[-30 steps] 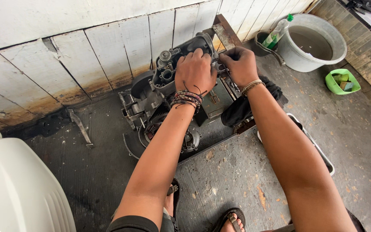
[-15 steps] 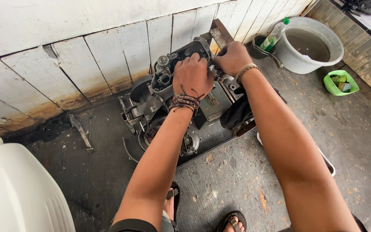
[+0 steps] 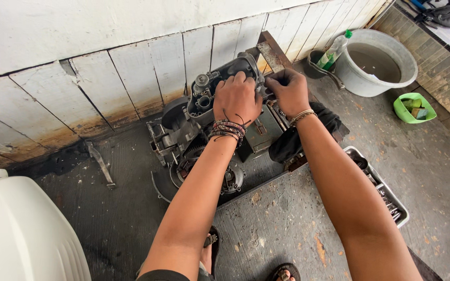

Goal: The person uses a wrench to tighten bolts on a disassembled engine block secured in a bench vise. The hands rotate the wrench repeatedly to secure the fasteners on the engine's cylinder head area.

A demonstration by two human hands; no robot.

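The left hand lies flat on top of the dirty grey metal engine, fingers curled over its far edge. The right hand is closed tight on the engine's right end. The engine sits on the grey floor by the white plank wall.

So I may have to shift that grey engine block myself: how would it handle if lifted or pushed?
The engine block is cast metal with bulky housings, so probably heavy and rigid. Its dark, greasy-looking surfaces could be slippery. Both hands, left hand and right hand, rest on its top, and its uneven shape suggests it might tip.
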